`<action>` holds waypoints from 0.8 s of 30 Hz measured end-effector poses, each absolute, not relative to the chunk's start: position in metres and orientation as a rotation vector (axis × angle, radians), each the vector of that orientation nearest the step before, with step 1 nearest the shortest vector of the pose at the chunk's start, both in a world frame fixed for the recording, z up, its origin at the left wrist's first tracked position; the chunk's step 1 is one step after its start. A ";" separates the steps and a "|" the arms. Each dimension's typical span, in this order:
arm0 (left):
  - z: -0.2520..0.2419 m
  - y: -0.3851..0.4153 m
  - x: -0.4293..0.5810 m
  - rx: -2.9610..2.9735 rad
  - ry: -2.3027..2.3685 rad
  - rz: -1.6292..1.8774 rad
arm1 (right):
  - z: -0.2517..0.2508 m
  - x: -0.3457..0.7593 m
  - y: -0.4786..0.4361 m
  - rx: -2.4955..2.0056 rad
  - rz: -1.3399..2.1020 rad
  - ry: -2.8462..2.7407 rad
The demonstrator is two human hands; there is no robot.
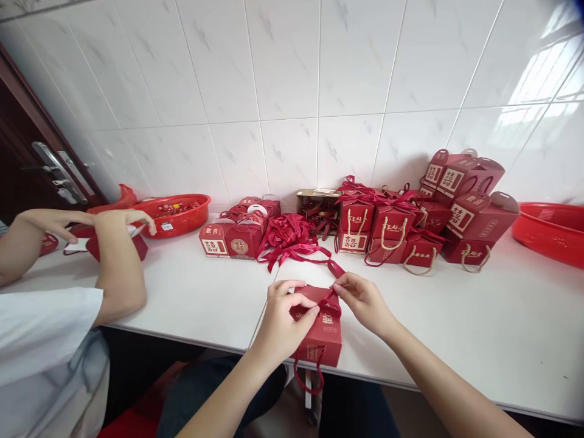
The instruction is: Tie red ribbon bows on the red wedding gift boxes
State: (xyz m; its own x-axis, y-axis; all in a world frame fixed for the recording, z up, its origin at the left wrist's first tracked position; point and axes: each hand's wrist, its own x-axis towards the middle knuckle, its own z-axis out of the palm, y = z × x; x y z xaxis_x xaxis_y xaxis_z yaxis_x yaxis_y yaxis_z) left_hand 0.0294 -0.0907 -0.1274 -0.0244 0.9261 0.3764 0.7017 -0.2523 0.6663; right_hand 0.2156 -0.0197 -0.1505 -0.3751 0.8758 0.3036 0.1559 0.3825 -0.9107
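The red gift box (329,350) lies at the lower center of the frame, on the near edge of the white table (456,340), with its cord handle (314,391) hanging past that edge. The red ribbon (336,269) forms a gathered bow on the upper face of the box; a length of it extends up and left toward the ribbon pile (289,234) at the center of the frame. The left hand (289,316) has thumb and forefinger pinched together on the ribbon at the bow. The right hand (362,299) pinches the ribbon at the box's upper right corner. The ribbon appears light, soft and slippery; hold it between thumb and fingertip, close to the knot. The box is probably light, stiff card that dents under pressure; steady it by the side walls rather than pressing on the face.
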 end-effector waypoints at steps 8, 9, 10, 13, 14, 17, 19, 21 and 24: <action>-0.130 -0.091 0.032 1.959 1.702 1.175 | -0.151 0.215 -0.019 -0.916 1.070 -1.745; -0.130 -0.092 0.030 1.966 1.680 1.205 | -0.150 0.216 -0.022 -0.908 1.083 -1.709; -0.131 -0.093 0.027 1.966 1.652 1.247 | -0.149 0.218 -0.025 -0.898 1.097 -1.666; -0.141 -0.091 0.004 1.858 1.602 1.418 | -0.154 0.225 -0.041 -0.784 1.143 -1.646; -0.146 -0.089 -0.007 1.806 1.633 1.455 | -0.158 0.227 -0.047 -0.727 1.153 -1.711; -0.170 -0.079 -0.044 1.802 1.911 1.345 | -0.175 0.227 -0.063 -0.652 1.163 -1.942; -0.185 -0.073 -0.061 1.873 2.137 1.096 | -0.187 0.222 -0.069 -0.702 1.224 -1.979; -0.194 -0.070 -0.069 1.909 2.220 0.869 | -0.194 0.216 -0.072 -0.732 1.298 -1.920; -0.197 -0.071 -0.067 1.995 2.247 0.631 | -0.193 0.217 -0.073 -0.716 1.306 -1.810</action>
State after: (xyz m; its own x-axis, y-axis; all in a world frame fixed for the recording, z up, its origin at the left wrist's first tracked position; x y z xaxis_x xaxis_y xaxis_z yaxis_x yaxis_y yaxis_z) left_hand -0.0666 -0.0710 -0.1967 -0.1542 0.9644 0.2148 0.9351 0.0723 0.3469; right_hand 0.2168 -0.0731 -0.1929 -0.5399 0.7995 0.2633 0.0023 0.3143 -0.9493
